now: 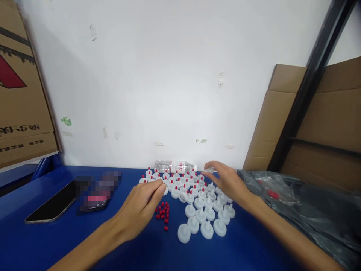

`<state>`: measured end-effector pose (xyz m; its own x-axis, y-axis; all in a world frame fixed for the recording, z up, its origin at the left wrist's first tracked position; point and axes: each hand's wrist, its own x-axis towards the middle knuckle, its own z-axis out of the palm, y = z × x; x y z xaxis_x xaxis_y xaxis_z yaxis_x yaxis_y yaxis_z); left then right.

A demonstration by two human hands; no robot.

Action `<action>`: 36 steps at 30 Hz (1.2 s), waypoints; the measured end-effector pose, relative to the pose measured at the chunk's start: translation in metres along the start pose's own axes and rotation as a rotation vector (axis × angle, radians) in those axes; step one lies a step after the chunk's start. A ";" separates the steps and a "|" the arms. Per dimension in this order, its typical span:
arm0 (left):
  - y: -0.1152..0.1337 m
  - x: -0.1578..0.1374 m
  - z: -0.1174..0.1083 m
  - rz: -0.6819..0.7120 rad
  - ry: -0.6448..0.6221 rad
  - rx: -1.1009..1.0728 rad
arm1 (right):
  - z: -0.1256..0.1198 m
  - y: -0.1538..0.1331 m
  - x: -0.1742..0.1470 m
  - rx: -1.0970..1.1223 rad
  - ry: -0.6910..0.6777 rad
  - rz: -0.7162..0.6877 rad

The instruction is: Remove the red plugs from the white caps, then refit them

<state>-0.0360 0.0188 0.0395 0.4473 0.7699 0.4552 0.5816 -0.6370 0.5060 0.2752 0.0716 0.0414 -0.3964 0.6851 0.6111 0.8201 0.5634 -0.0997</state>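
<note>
My right hand (225, 180) is at the back right of the group, pinching a white nozzle cap (209, 170) between thumb and fingers. My left hand (142, 201) is closed, thumb against the curled index finger, at the group's left edge; what it holds, if anything, is hidden. Several white nozzle caps with red tips (178, 183) stand at the back of the group. Nearer to me are several plain white nozzle caps (207, 229) without red tips. Loose small red tips (163, 212) lie on the blue table just right of my left hand.
A clear plastic bottle (177, 166) lies along the wall behind the caps. At left on the blue table (124, 250) are a phone (52, 201) and a partly blurred dark device (98, 199). Dark plastic sheeting (318, 226) with a clear bag (278, 190) borders the right.
</note>
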 end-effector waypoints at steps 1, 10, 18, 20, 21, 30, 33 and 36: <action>-0.003 0.001 0.000 0.015 0.000 0.090 | 0.002 0.011 0.001 -0.006 -0.058 0.107; -0.014 -0.002 0.011 0.068 -0.146 0.374 | 0.026 0.051 -0.005 0.043 -0.228 0.270; -0.024 0.002 0.012 0.105 -0.160 0.406 | 0.030 0.047 -0.007 0.119 -0.285 0.229; -0.027 0.003 0.012 0.116 -0.157 0.419 | 0.026 0.043 -0.006 0.124 -0.271 0.213; -0.027 0.003 0.012 0.122 -0.157 0.430 | 0.023 0.040 -0.005 0.127 -0.264 0.201; -0.016 0.003 0.012 0.054 -0.237 0.474 | 0.005 0.013 -0.003 0.202 -0.259 -0.010; -0.016 0.003 0.012 0.056 -0.259 0.453 | 0.008 0.013 -0.005 0.194 -0.309 -0.042; -0.021 0.002 0.013 0.074 -0.293 0.453 | 0.014 0.016 -0.007 0.186 -0.333 -0.033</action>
<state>-0.0384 0.0340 0.0207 0.6310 0.7435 0.2215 0.7472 -0.6593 0.0844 0.2853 0.0825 0.0244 -0.5592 0.7603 0.3305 0.7277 0.6412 -0.2436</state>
